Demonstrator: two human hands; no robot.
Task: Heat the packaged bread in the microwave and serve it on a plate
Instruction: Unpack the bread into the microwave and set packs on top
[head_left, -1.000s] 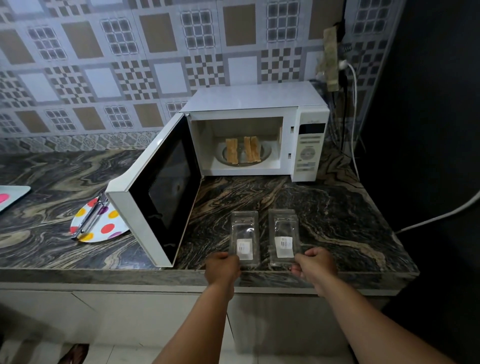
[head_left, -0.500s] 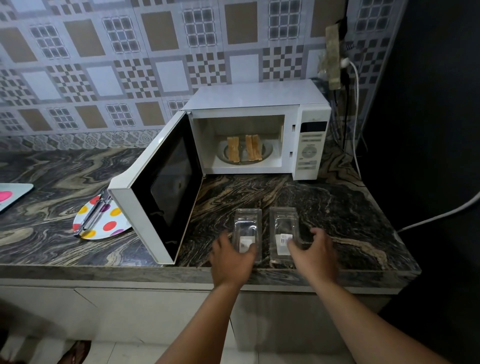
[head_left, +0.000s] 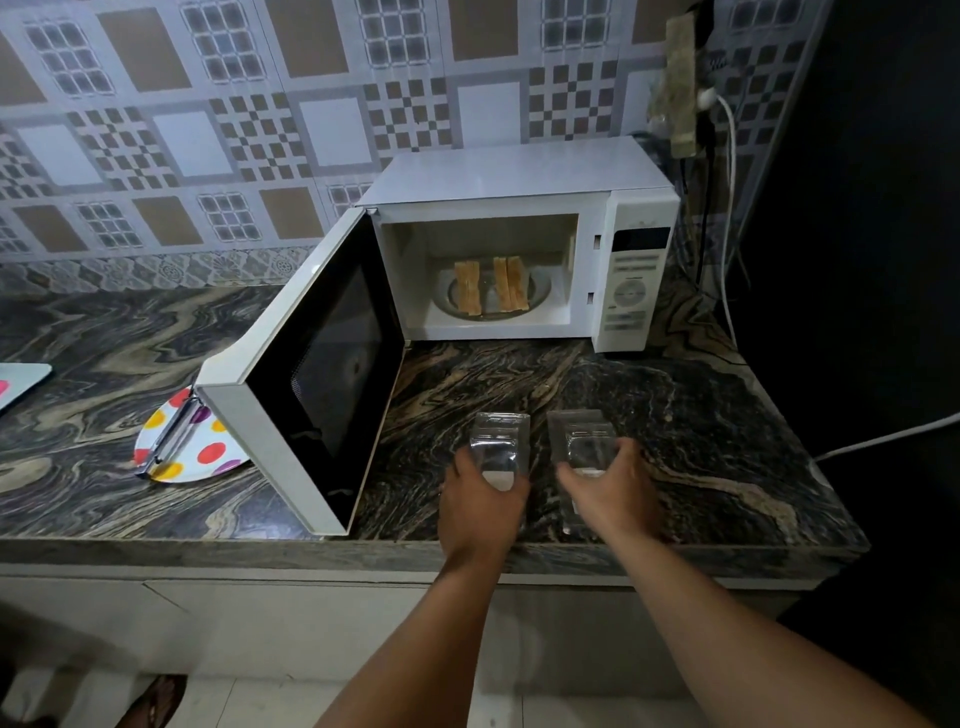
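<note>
— Holding anything, those hands?
— Yes. The left hand (head_left: 480, 506) has its fingers curled over the near end of the left pack (head_left: 500, 441); the right hand (head_left: 610, 493) grips the right pack (head_left: 579, 434) the same way. Both clear packs sit side by side near the counter's (head_left: 701, 415) front edge, just apart.
— And the bread?
— Inside the microwave (head_left: 519, 171), at the counter's back right. Its door (head_left: 322, 374) swings wide to the left. Bread (head_left: 491, 286) lies in strips on the turntable, one strip at left, a pair at right.
— The plate?
— A dotted plate (head_left: 208, 457) lies left of the door, partly behind it, tongs (head_left: 171, 436) resting across it.
</note>
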